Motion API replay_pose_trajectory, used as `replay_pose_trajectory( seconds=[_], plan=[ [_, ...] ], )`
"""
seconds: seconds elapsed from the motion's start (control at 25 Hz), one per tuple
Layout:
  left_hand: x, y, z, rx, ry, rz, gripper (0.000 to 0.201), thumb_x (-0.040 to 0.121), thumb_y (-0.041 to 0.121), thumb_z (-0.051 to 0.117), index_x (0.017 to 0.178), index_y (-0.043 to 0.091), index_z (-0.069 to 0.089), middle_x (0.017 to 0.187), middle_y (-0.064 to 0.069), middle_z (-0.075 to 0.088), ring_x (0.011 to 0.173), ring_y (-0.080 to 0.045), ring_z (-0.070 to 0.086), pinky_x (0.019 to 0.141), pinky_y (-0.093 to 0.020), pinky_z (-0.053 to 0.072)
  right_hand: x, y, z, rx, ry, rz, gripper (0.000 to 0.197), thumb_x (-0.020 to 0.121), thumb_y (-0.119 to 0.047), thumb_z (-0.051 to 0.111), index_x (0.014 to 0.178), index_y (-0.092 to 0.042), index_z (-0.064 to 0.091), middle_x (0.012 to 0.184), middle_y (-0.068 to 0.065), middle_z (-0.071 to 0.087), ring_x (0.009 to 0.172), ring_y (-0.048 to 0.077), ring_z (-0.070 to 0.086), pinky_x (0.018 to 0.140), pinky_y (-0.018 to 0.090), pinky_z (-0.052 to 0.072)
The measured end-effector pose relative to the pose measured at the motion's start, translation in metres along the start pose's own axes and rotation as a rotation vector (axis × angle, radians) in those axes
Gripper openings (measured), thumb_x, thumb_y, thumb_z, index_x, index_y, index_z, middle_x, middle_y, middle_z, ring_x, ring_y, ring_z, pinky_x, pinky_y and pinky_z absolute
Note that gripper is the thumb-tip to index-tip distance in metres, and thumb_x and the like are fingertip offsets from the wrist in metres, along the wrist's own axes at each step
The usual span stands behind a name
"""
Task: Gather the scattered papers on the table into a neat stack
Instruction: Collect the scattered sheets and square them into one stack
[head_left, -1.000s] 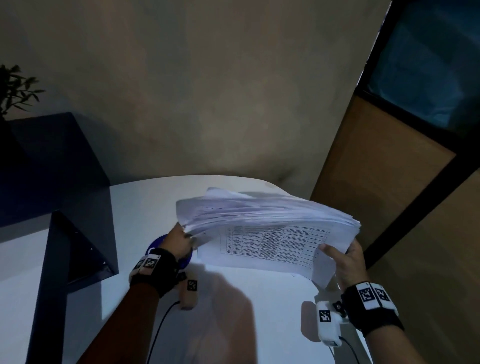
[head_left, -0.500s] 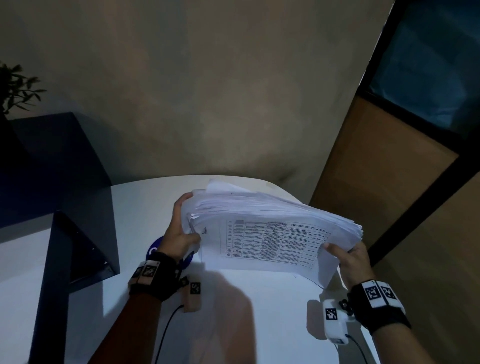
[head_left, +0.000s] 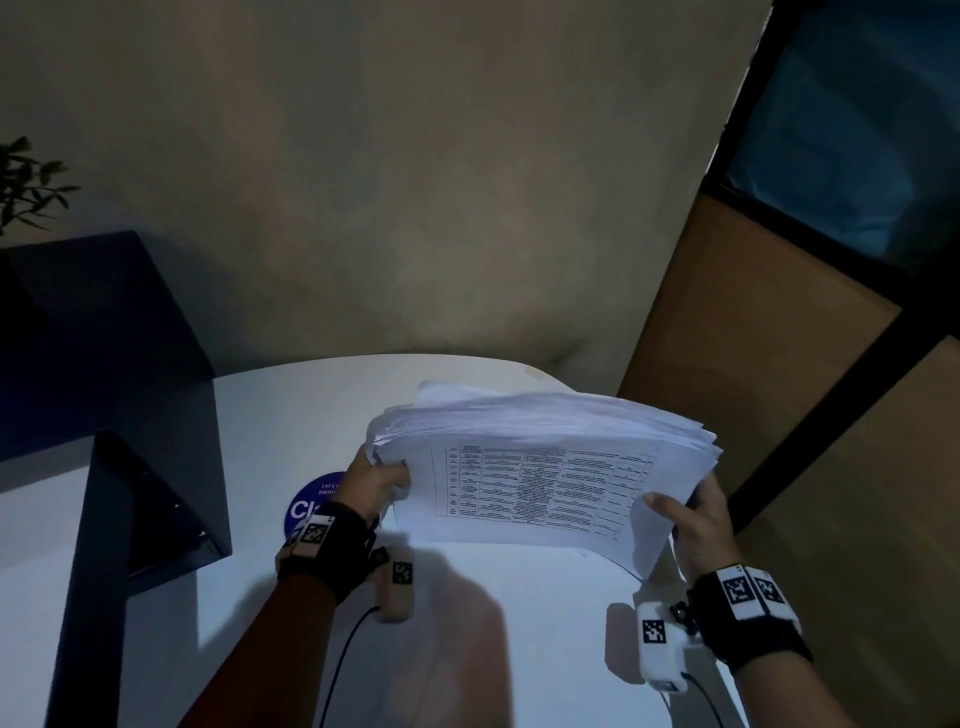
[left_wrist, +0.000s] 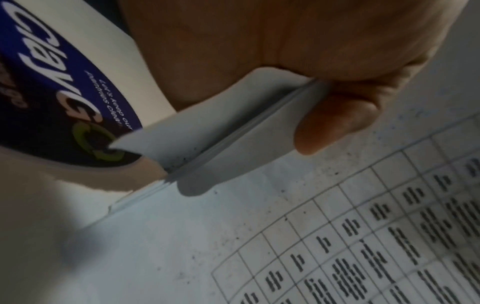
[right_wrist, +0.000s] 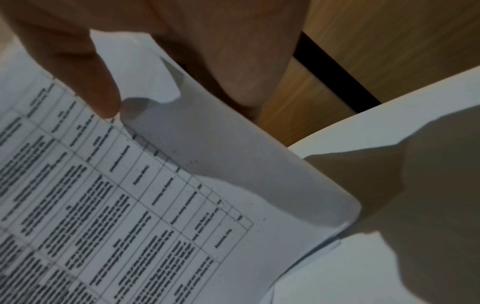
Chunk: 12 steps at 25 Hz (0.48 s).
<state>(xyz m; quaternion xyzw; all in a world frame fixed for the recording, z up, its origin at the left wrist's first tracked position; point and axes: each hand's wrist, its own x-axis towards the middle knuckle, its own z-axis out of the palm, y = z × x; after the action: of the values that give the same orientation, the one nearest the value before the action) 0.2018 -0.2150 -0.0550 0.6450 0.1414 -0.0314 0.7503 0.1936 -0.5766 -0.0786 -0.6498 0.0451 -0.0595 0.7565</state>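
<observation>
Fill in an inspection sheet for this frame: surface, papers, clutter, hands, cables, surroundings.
Surface: white round table, shadowed in front.
Job's things: paper stack held tilted, edges uneven, a printed grid sheet facing the camera.
Clutter: round blue sticker on the table.
Grippers: left hand grips the stack's left edge; right hand pinches its right corner, thumb on top.
Cables: a black cable trails from each wrist.
Surroundings: beige wall, dark blue cabinet, plant, wooden panel, window.

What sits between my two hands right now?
The paper stack, gripped at its ends by the left hand and right hand; head view shows it.
</observation>
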Motion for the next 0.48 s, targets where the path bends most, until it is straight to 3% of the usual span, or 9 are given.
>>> replay_pose_trajectory(
  seconds=[0.08, 0.12, 0.2, 0.24, 0.4, 0.48],
  plan=[
    [0.0, -0.002, -0.002, 0.167, 0.013, -0.053, 0.021, 0.059, -0.016, 0.055, 0.059, 0.003, 0.049, 0.058, -0.008, 0.045, 0.057, -0.02, 0.041, 0.044, -0.02, 0.035, -0.003, -0.001, 0.003, -0.007, 0.037, -0.011, 0.072, 0.066, 0.004, 0.076, 0.131, -0.012, 0.05, 0.103, 0.003, 0.071, 0.096, 0.023, 0.068, 0.076, 0.041, 0.053],
    [0.0, -0.004, -0.006, 0.19, 0.003, -0.048, 0.021, 0.056, -0.016, 0.056, 0.063, 0.002, 0.049, 0.062, -0.01, 0.046, 0.06, -0.021, 0.041, 0.044, -0.022, 0.035, -0.002, 0.0, 0.003, -0.02, 0.053, -0.017, 0.067, 0.073, 0.008, 0.074, 0.132, -0.012, 0.05, 0.106, 0.005, 0.069, 0.099, 0.025, 0.066, 0.079, 0.043, 0.052],
    [0.004, -0.007, -0.008, 0.097, -0.01, -0.036, 0.036, 0.041, -0.01, 0.056, 0.075, 0.002, 0.06, 0.07, -0.013, 0.05, 0.067, -0.022, 0.045, 0.048, -0.025, 0.036, 0.0, 0.0, 0.003, -0.097, 0.077, -0.019, 0.05, 0.083, 0.006, 0.068, 0.128, -0.012, 0.054, 0.109, 0.006, 0.068, 0.103, 0.028, 0.063, 0.086, 0.045, 0.051],
    [0.007, -0.007, -0.008, 0.072, -0.004, -0.005, 0.04, 0.04, -0.008, 0.054, 0.074, 0.009, 0.068, 0.068, -0.012, 0.053, 0.067, -0.021, 0.048, 0.051, -0.025, 0.037, 0.0, -0.002, 0.005, -0.141, 0.085, -0.008, 0.042, 0.085, 0.001, 0.069, 0.124, -0.013, 0.057, 0.109, 0.005, 0.069, 0.103, 0.027, 0.064, 0.086, 0.045, 0.051],
    [-0.004, 0.006, 0.003, 0.082, -0.037, 0.201, 0.028, 0.071, -0.006, 0.054, 0.086, 0.014, 0.067, 0.063, 0.009, 0.065, 0.058, -0.005, 0.06, 0.056, -0.019, 0.048, 0.0, -0.013, 0.014, -0.126, 0.107, -0.019, 0.033, 0.089, -0.003, 0.066, 0.12, -0.011, 0.06, 0.104, -0.001, 0.071, 0.094, 0.018, 0.069, 0.075, 0.036, 0.057],
    [-0.005, 0.006, 0.003, 0.076, 0.011, 0.252, 0.03, 0.078, -0.003, 0.056, 0.096, 0.017, 0.068, 0.076, 0.009, 0.074, 0.072, -0.005, 0.069, 0.061, -0.018, 0.052, 0.004, -0.015, 0.012, -0.116, 0.092, -0.057, 0.032, 0.089, 0.001, 0.064, 0.119, -0.01, 0.06, 0.104, -0.001, 0.071, 0.088, 0.009, 0.071, 0.069, 0.026, 0.059]
  ],
)
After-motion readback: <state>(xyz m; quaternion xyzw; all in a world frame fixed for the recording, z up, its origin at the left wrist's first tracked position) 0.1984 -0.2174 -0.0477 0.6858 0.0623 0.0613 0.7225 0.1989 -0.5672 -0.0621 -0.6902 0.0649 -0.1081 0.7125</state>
